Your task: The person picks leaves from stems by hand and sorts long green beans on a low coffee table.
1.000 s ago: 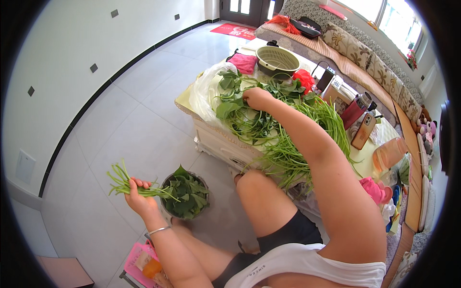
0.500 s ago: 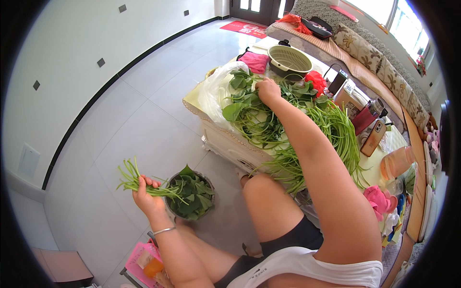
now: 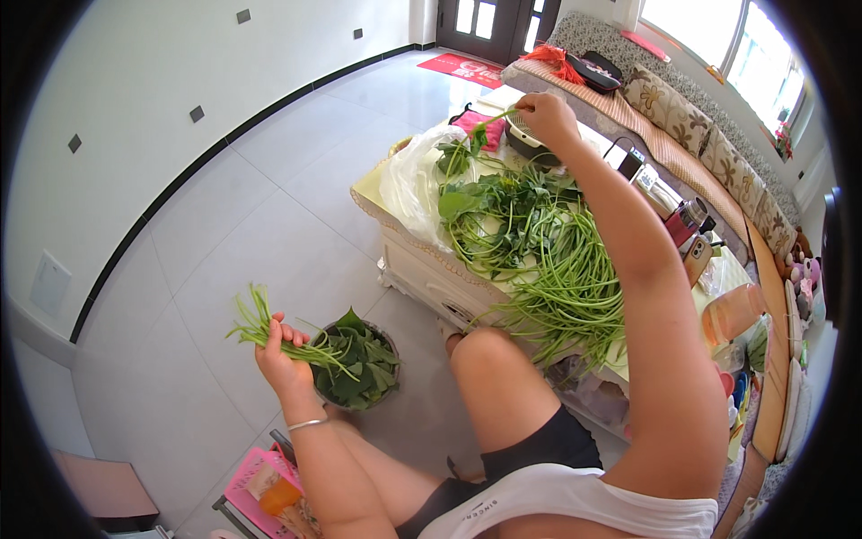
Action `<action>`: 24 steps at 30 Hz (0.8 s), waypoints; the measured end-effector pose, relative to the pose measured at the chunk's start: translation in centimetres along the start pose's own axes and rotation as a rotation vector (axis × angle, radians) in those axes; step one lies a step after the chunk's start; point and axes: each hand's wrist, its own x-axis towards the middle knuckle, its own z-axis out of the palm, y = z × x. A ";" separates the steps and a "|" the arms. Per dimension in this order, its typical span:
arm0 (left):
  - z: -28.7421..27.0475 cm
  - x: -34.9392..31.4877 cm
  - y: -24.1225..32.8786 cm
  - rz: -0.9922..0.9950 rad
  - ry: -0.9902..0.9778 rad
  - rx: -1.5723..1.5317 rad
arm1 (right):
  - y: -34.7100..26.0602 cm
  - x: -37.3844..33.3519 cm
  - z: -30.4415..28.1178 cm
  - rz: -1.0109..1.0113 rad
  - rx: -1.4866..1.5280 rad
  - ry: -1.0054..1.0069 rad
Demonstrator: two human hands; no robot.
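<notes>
My left hand (image 3: 284, 356) is closed around a bunch of cut green stems (image 3: 254, 316), held over the floor beside a round container. Dark green leaves (image 3: 361, 366) fill that container, and a few stem ends reach over it. Across the table, my right hand (image 3: 549, 119) pinches the end of a long leafy stem (image 3: 489, 124) above the far part of the greens. Its leaves (image 3: 458, 154) hang down at the pile's far left side. The pile of leafy greens (image 3: 548, 247) covers much of the table, with long stems trailing over its near edge.
A clear plastic bag (image 3: 415, 184) lies on the table's left corner. A strainer basin (image 3: 525, 144) sits beyond the greens, partly behind my right hand. At right stand a flask (image 3: 685, 221), a phone (image 3: 697, 260) and a pinkish jug (image 3: 732, 314). A pink basket (image 3: 256, 481) is at lower left.
My right hand has risen from the pile toward the far right, drawing a leafy stem up with it. The left hand, still holding its bunch, has shifted slightly right.
</notes>
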 end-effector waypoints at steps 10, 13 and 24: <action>0.1 -0.3 -0.1 -0.053 -0.020 -0.057 | -6.6 0.1 -8.0 -0.149 0.370 -0.388; 0.9 -0.8 -0.1 -0.055 -0.066 -0.045 | -11.5 -3.6 -6.5 -0.022 0.759 -0.539; 1.7 -2.0 -1.0 -0.126 -0.182 0.108 | -24.8 -23.5 9.1 0.323 1.594 -0.581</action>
